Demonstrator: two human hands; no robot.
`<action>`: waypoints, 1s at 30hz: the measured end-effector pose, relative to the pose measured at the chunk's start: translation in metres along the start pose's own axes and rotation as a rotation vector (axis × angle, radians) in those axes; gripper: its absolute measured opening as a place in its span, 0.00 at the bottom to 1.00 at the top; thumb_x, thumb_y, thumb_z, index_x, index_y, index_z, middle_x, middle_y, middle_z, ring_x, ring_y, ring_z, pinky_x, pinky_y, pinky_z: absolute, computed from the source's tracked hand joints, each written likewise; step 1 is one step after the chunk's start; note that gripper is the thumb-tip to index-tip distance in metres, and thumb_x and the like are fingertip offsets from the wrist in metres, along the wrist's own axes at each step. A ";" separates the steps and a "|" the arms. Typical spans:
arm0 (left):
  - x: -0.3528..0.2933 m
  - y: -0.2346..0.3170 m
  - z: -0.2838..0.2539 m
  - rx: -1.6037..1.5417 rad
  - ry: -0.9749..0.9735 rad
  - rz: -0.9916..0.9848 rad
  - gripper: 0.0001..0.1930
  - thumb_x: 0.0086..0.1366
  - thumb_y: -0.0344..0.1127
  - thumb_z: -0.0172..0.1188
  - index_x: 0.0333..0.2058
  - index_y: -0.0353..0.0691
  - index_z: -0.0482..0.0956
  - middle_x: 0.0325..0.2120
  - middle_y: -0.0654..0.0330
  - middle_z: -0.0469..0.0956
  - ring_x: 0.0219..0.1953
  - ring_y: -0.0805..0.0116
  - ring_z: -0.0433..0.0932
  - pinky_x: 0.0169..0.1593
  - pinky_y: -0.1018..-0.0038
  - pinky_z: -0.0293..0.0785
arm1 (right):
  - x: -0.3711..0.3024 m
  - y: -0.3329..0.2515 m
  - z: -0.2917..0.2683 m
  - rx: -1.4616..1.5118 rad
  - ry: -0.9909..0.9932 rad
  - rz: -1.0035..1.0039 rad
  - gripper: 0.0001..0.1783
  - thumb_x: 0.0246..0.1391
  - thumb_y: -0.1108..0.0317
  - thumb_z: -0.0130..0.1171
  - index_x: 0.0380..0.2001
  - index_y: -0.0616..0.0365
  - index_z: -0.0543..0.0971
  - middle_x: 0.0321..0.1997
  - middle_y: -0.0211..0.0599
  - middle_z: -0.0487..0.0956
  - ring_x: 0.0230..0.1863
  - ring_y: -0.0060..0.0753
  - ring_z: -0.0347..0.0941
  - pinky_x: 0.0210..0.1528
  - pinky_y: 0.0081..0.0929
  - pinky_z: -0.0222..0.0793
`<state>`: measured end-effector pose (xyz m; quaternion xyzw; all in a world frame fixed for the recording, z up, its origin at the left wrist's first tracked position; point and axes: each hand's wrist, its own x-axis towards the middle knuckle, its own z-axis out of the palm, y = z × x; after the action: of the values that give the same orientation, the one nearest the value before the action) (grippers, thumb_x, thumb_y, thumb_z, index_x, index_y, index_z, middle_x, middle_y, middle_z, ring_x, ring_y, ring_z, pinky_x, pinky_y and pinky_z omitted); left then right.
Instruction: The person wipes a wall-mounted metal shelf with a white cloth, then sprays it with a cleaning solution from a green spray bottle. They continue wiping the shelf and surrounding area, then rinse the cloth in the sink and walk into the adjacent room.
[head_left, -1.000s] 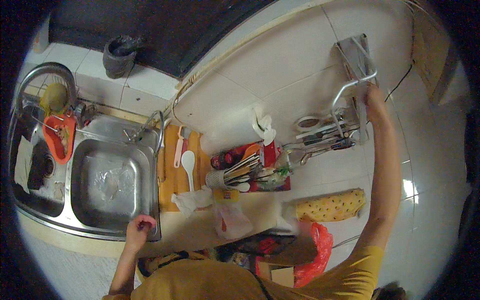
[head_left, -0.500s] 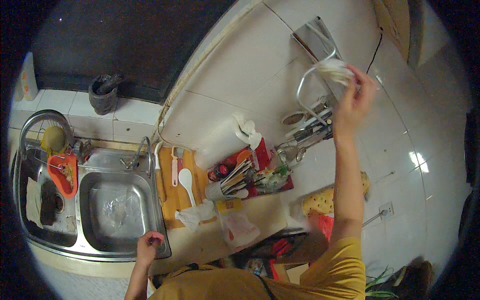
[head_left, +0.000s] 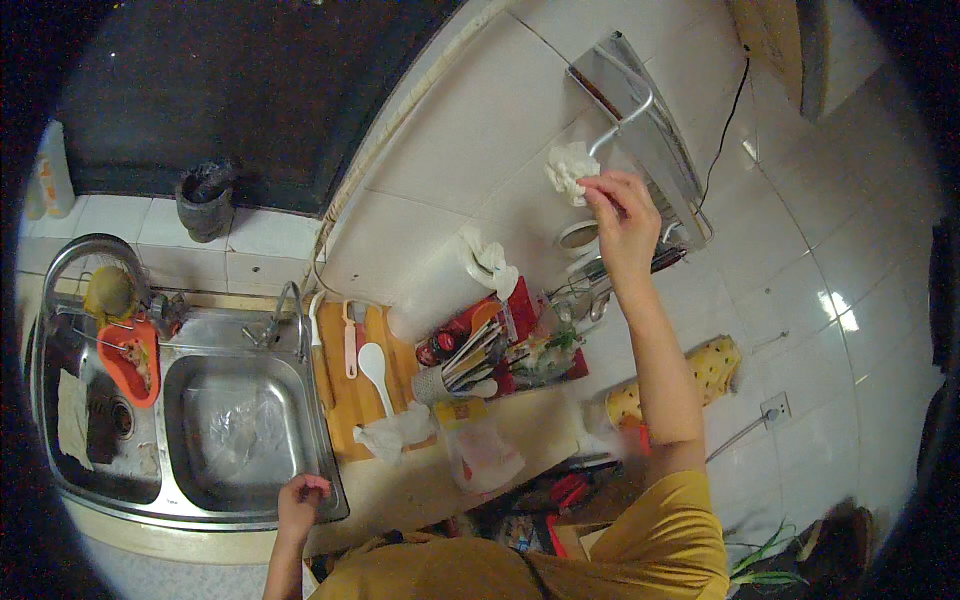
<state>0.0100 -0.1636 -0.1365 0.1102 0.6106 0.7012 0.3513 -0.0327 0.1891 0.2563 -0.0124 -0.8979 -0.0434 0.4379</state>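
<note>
My right hand (head_left: 628, 215) is raised at the wall and pinches a crumpled white tissue (head_left: 570, 172). The tissue is against the lower end of a bent metal bar (head_left: 640, 108) on a steel wall rack (head_left: 615, 75); whether it wraps round the bar I cannot tell. Low at the front right corner of the steel sink (head_left: 325, 505), my left hand (head_left: 303, 494) hangs with curled fingers and nothing visible in them. Another crumpled white tissue or cloth (head_left: 395, 432) lies at the near end of the wooden cutting board (head_left: 345, 410).
On the board are a white rice paddle (head_left: 375, 372) and a pink-handled knife (head_left: 350, 340). A utensil holder (head_left: 432, 384) full of chopsticks stands beside it. An orange strainer basket (head_left: 130, 375) sits in the left basin, and a stone mortar (head_left: 205, 205) on the ledge.
My right hand has moved left and slightly down with the tissue, toward the bar's lower end. My left hand has barely shifted.
</note>
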 end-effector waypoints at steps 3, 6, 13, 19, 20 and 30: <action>-0.002 0.004 0.000 -0.023 0.021 -0.028 0.10 0.45 0.15 0.48 0.23 0.36 0.72 0.24 0.62 0.73 0.29 0.73 0.71 0.37 0.77 0.67 | 0.026 0.009 0.002 -0.102 0.086 -0.086 0.05 0.41 0.69 0.57 0.25 0.55 0.78 0.29 0.38 0.75 0.31 0.34 0.71 0.33 0.23 0.65; 0.000 0.004 -0.001 -0.032 0.035 -0.028 0.10 0.45 0.15 0.48 0.23 0.36 0.72 0.24 0.62 0.73 0.29 0.73 0.71 0.37 0.77 0.68 | 0.027 0.009 0.007 0.014 0.077 -0.036 0.06 0.41 0.68 0.57 0.25 0.57 0.78 0.29 0.38 0.75 0.31 0.35 0.71 0.33 0.25 0.65; -0.003 -0.004 0.008 -0.013 0.010 -0.029 0.11 0.48 0.14 0.44 0.25 0.35 0.72 0.22 0.64 0.72 0.27 0.76 0.70 0.35 0.81 0.66 | -0.002 0.004 0.001 -0.029 0.016 -0.047 0.07 0.41 0.72 0.58 0.28 0.58 0.77 0.28 0.36 0.74 0.28 0.27 0.69 0.32 0.20 0.65; -0.004 -0.008 0.010 -0.025 -0.022 -0.043 0.11 0.48 0.14 0.44 0.25 0.35 0.72 0.23 0.64 0.72 0.26 0.76 0.69 0.34 0.81 0.66 | 0.012 -0.006 0.010 -0.242 0.097 -0.138 0.11 0.42 0.68 0.57 0.33 0.56 0.76 0.29 0.38 0.72 0.28 0.34 0.68 0.32 0.25 0.64; -0.004 -0.008 0.010 -0.017 -0.018 -0.052 0.11 0.48 0.14 0.44 0.25 0.35 0.72 0.23 0.64 0.72 0.26 0.76 0.69 0.34 0.81 0.66 | 0.010 -0.010 0.010 -0.252 0.085 -0.132 0.11 0.44 0.65 0.55 0.33 0.55 0.76 0.29 0.39 0.71 0.29 0.37 0.68 0.33 0.28 0.64; -0.005 -0.003 0.018 -0.022 -0.002 0.006 0.10 0.48 0.15 0.44 0.26 0.34 0.72 0.24 0.62 0.73 0.28 0.75 0.70 0.35 0.81 0.66 | -0.024 -0.004 0.004 -0.282 -0.037 -0.123 0.06 0.41 0.69 0.58 0.24 0.60 0.77 0.27 0.40 0.74 0.27 0.36 0.70 0.31 0.24 0.65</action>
<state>0.0254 -0.1524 -0.1339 0.1087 0.6021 0.7087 0.3512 -0.0212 0.1857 0.2350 -0.0196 -0.8899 -0.1955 0.4117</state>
